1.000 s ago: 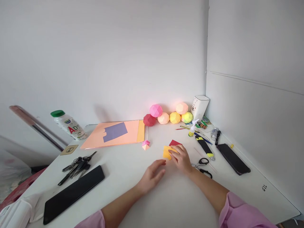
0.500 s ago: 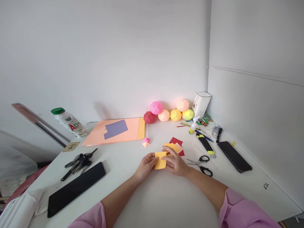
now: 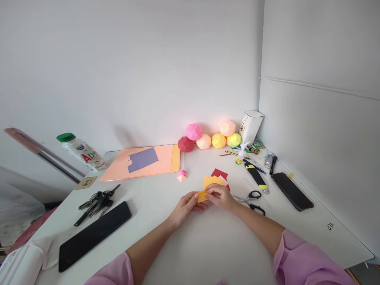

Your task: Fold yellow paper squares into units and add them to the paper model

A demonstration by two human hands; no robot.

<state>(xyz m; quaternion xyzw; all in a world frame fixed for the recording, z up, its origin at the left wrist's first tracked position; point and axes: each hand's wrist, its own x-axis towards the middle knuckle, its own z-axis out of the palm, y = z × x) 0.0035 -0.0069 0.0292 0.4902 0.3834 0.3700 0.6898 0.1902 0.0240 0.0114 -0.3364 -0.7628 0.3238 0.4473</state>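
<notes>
Workpiece position: the small yellow sheet [image 3: 202, 197] sits between the fingertips of both hands, above the tabletop [image 3: 178, 253].

Finger state: the left hand [image 3: 183, 206] pinches the near-left part of the sheet, thumb on top and the other fingers reaching beneath it. The right hand [image 3: 222, 197] pinches the far-right edge narrowly between thumb and forefinger. The sheet appears partly doubled over; the exact fold line is too small to tell.

Handling, judging the step to be a fold:
1. Hold the left pinch steady as the anchor; let the right fingertips do the adjusting.
2. Align edges and corners before applying pressure, since a skewed crease is hard to correct in so small a piece.
3. Press from the middle of the crease outward with the thumb, using light, even force.
4. For a sharper line, support the sheet on the tabletop.

Clearance: the yellow paper stack [image 3: 210, 181] lies just beyond the right fingertips, with peach paper [image 3: 223, 180] and red paper [image 3: 219, 173] beside it; avoid brushing these. The scissors [image 3: 246, 199] lie to the right of the right fingers, apart from them. The folded pink-and-peach piece [image 3: 182, 177] stands beyond the left fingers.
</notes>
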